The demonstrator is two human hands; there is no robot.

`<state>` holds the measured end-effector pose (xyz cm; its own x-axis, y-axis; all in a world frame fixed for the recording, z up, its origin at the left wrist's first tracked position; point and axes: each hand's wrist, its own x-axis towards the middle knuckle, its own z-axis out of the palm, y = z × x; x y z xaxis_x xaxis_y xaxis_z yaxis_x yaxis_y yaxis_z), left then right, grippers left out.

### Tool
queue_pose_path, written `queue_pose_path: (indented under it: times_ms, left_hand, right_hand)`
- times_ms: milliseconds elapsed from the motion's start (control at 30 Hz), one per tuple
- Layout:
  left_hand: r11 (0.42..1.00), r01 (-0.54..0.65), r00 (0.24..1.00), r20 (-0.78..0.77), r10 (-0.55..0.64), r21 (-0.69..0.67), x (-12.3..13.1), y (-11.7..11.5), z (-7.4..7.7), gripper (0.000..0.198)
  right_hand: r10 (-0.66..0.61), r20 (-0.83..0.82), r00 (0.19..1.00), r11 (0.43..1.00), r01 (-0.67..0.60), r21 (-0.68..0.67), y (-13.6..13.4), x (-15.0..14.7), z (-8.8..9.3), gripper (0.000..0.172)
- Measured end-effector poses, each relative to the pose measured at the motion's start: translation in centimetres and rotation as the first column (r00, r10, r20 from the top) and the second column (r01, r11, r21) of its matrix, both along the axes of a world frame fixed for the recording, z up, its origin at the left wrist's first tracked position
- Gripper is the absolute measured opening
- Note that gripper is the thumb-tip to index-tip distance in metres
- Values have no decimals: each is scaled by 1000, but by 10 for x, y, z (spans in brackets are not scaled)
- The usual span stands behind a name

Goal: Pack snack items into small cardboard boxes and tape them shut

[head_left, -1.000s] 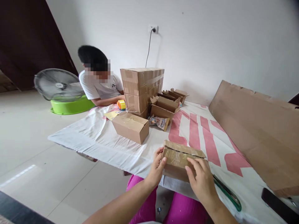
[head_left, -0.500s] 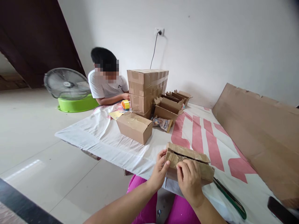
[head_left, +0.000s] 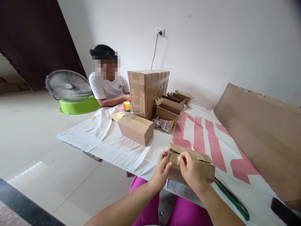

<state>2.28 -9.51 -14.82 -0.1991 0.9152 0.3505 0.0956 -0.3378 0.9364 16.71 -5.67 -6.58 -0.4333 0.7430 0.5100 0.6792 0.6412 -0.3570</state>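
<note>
A taped cardboard box [head_left: 208, 172] lies at the table's near edge, with a narrow gap along the seam between its top flaps. Gripping its left end is my left hand [head_left: 161, 171], thumb on the front side and fingers behind. My right hand [head_left: 193, 172] pinches with thumb and index finger at the top front flap near the seam. What sits between those fingertips is too small to make out; clear tape covers the flap there. Just right of the box rests a long, slim tool with a green handle [head_left: 242, 210].
A closed box [head_left: 135, 128] stands left of centre, before stacked taped boxes [head_left: 138, 84]. Open boxes [head_left: 169, 108], a snack bag [head_left: 164, 124] and a yellow tape roll [head_left: 127, 106] are nearby. Cardboard [head_left: 258, 135] and a dark phone-like object [head_left: 284, 213] lie right. A person [head_left: 109, 88] leans on the table.
My right hand has moved up the front flap to the seam, its fingers now pinched there. My left hand stays on the box's end. The other person's head has lifted.
</note>
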Motion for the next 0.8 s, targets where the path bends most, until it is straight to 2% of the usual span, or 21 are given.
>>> queue_pose_path:
  times_ms: [167, 300, 367, 433, 467, 533, 600, 700, 800]
  left_hand:
    - [999, 7, 999, -45, -6, 31, -2, 3, 2, 47]
    - [999, 16, 997, -80, -13, 36, -2, 4, 3, 43]
    - [999, 17, 996, -93, -13, 40, -3, 3, 2, 43]
    - [999, 12, 993, -116, -6, 52, -3, -1, 1, 41]
    - [998, 5, 990, -141, 4, 62, -4, -3, 1, 39]
    - [995, -29, 973, -225, 51, 99, -6, -9, 1, 33]
    - [983, -56, 939, -324, 112, 176, -9, -14, 2, 28]
    - [950, 3, 897, -421, 135, 311, -14, -21, 4, 22]
    - [933, 60, 897, -429, 105, 354, -18, -23, 5, 15]
  right_hand:
    - [-44, -73, 996, 983, 30, -182, 5, -6, 11, 18]
    - [-83, -268, 960, 952, -4, -307, 13, 3, 22, 20]
    - [-171, -407, 897, 950, 40, -311, 20, 15, 30, 19]
    - [-231, -487, 842, 963, 125, -241, 30, 30, 40, 18]
    - [-231, -489, 841, 970, 159, -185, 34, 39, 44, 18]
    - [-195, -410, 891, 981, 175, -85, 42, 56, 49, 19]
    - [-187, -315, 931, 982, 174, -70, 48, 72, 48, 21]
    - [-269, -245, 931, 953, 222, -204, 53, 96, 39, 24]
    - [-351, -285, 892, 907, 248, -341, 55, 121, 23, 25]
